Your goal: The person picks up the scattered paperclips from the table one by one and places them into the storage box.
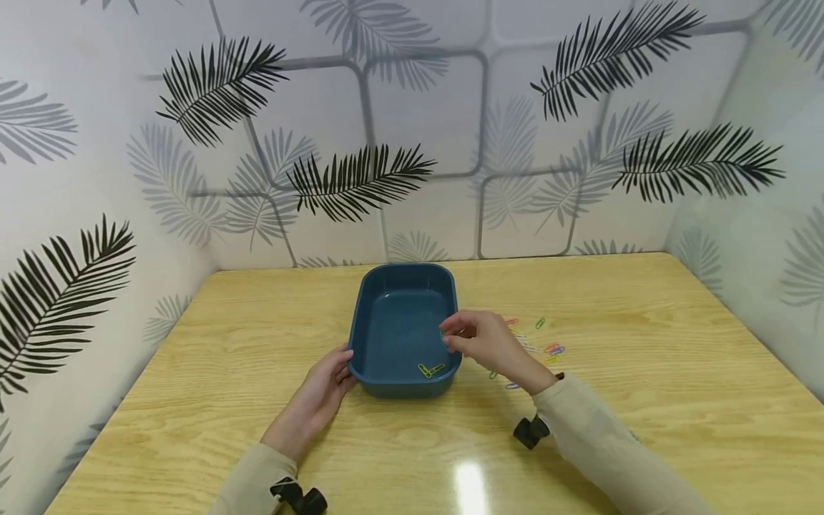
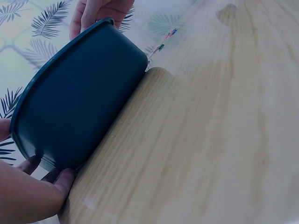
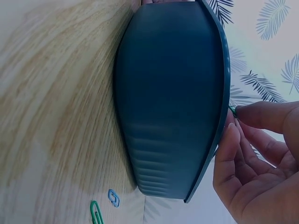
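Note:
A dark blue plastic bin (image 1: 404,325) stands on the table, with a few yellow paper clips (image 1: 431,370) lying in its near right corner. My left hand (image 1: 322,390) holds the bin's near left corner, thumb at the rim and fingers against the lower side (image 2: 35,186). Over the bin's right rim is my right hand (image 1: 486,342). Between its thumb and fingers it pinches a green paper clip (image 3: 233,111), mostly covered by the fingertips in the right wrist view.
Loose coloured paper clips lie right of the bin, among them a green one (image 1: 540,323), a yellow one (image 1: 552,360) and a blue one (image 3: 113,198). The wooden table (image 1: 257,307) meets a leaf-patterned wall (image 1: 425,114) behind.

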Tool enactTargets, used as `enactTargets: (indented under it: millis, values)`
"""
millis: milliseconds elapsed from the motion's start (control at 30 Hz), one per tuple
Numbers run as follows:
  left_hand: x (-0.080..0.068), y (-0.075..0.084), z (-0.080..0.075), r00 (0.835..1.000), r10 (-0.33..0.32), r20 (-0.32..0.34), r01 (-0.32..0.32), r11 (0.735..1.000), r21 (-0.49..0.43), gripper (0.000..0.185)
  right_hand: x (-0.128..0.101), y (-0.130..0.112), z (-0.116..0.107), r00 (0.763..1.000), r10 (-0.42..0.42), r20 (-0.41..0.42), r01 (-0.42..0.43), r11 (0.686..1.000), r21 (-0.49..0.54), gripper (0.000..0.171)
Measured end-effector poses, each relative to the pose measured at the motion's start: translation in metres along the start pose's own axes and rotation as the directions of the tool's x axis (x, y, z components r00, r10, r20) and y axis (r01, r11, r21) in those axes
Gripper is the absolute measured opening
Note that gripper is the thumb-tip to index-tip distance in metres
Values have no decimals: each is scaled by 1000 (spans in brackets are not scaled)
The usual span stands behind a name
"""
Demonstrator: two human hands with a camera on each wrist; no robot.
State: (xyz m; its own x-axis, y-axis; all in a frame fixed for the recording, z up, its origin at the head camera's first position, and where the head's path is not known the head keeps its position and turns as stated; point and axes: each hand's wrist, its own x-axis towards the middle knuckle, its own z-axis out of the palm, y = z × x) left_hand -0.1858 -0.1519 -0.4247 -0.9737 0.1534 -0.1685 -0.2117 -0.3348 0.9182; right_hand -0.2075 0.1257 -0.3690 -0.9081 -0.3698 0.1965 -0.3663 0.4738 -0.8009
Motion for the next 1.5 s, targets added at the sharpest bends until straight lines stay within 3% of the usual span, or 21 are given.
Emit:
enactTargets:
  millis: [867, 1133, 1500]
  values:
    - [0, -2, -2, 1000, 5, 2, -5, 1000, 0, 49, -1, 3, -1, 1000, 13, 9, -13, 1000, 17, 17]
    - [0, -2, -1, 1000, 0, -1, 0, 1000, -8, 48, 0, 8, -10, 1000, 9, 6, -10, 999, 31, 20]
    - [0, -2, -1, 1000, 4, -3, -4, 1000, -8, 49, 7, 23, -36, 998, 28, -61, -27, 1000, 14, 22]
